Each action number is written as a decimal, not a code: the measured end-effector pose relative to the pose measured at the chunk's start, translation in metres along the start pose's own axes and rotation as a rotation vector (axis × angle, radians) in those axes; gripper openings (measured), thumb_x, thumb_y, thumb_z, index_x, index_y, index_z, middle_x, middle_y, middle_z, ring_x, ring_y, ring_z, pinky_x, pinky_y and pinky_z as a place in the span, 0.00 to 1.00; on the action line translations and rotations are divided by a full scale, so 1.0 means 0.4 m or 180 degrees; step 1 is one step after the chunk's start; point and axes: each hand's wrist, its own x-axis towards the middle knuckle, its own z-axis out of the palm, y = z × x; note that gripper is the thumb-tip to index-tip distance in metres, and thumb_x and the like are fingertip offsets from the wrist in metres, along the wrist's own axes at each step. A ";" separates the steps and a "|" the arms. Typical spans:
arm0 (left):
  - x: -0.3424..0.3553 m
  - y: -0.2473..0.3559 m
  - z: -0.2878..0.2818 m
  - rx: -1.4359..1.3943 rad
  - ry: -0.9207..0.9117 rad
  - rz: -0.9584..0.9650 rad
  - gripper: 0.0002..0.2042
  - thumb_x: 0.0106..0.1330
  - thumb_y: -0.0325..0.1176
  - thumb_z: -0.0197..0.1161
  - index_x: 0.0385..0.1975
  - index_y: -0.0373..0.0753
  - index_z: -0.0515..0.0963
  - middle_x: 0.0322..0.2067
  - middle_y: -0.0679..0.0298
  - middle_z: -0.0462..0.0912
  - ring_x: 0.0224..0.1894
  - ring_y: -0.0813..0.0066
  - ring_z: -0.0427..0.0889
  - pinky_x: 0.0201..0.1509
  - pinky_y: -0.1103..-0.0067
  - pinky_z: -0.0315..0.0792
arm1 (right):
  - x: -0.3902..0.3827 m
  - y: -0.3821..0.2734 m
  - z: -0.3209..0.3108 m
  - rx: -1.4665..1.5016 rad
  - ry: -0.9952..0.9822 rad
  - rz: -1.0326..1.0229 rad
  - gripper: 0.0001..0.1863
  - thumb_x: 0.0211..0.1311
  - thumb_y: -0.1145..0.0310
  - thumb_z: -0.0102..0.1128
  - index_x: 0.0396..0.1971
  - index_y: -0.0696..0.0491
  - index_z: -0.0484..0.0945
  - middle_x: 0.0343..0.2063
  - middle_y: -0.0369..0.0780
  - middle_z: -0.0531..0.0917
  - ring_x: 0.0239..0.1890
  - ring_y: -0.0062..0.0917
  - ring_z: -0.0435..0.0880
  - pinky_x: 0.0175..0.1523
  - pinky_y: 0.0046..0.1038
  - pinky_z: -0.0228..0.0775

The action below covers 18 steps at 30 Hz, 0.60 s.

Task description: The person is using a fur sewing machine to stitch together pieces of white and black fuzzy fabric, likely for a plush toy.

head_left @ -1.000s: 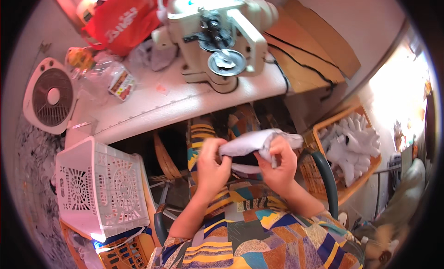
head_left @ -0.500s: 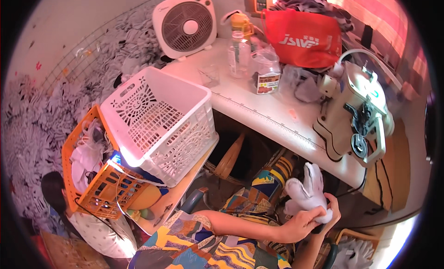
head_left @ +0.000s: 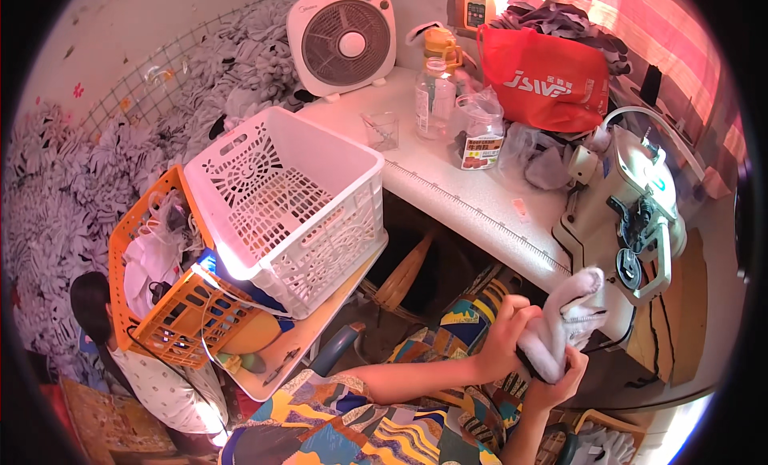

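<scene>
A pale, fleecy piece that looks like a glove (head_left: 552, 329), with finger-like tubes sticking up, is held between my two hands over my lap. My left hand (head_left: 506, 341) is closed on its left side, fingers curled and raised. Lower down, my right hand (head_left: 558, 383) pinches it near its dark opening edge. Part of the glove is hidden behind my fingers. Just beyond my hands, at the table's right end, stands a sewing machine (head_left: 612, 201) with a lit head and a round dark disc.
On the white table (head_left: 456, 201) are a fan (head_left: 344, 45), a clear bottle (head_left: 434, 105), a jar (head_left: 480, 133) and a red bag (head_left: 548, 81). A white crate (head_left: 320, 225) and an orange crate (head_left: 172, 329) stand left. Heaped grey gloves (head_left: 64, 201) line the wall; a person (head_left: 152, 385) sits lower left.
The glove has been turned and raised slightly to the right. My left hand has moved up along its left side, and my right hand now grips its lower edge. The view has shifted slightly.
</scene>
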 end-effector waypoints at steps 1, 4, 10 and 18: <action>0.013 -0.002 -0.004 0.0077 0.0040 0.0150 0.25 0.44 0.23 0.70 0.45 0.36 0.70 0.37 0.55 0.73 0.45 0.57 0.75 0.47 0.68 0.70 | 0.004 -0.005 0.007 -0.0133 -0.0042 -0.0049 0.16 0.49 0.81 0.61 0.40 0.58 0.73 0.35 0.42 0.74 0.37 0.32 0.75 0.44 0.29 0.69; 0.021 0.002 -0.013 -0.0014 -0.0146 0.0515 0.24 0.44 0.19 0.67 0.45 0.35 0.70 0.40 0.55 0.74 0.49 0.55 0.74 0.54 0.66 0.67 | 0.060 -0.025 0.025 -0.0294 0.0168 0.0120 0.17 0.50 0.77 0.61 0.42 0.59 0.75 0.37 0.45 0.76 0.39 0.36 0.77 0.44 0.33 0.70; -0.056 0.068 0.007 -0.0761 -0.0911 0.0238 0.28 0.36 0.11 0.58 0.45 0.34 0.71 0.40 0.50 0.73 0.50 0.46 0.73 0.54 0.68 0.67 | 0.057 0.066 0.022 -0.0696 0.0068 0.0126 0.20 0.39 0.72 0.68 0.37 0.61 0.79 0.35 0.45 0.77 0.38 0.38 0.79 0.43 0.34 0.73; -0.001 0.129 -0.041 -0.1801 -0.1711 -0.1401 0.17 0.52 0.18 0.56 0.44 0.34 0.75 0.36 0.58 0.81 0.43 0.77 0.77 0.47 0.77 0.70 | 0.040 0.017 -0.042 0.1126 -0.0300 0.1619 0.18 0.48 0.75 0.63 0.43 0.60 0.80 0.33 0.38 0.81 0.35 0.22 0.78 0.43 0.24 0.71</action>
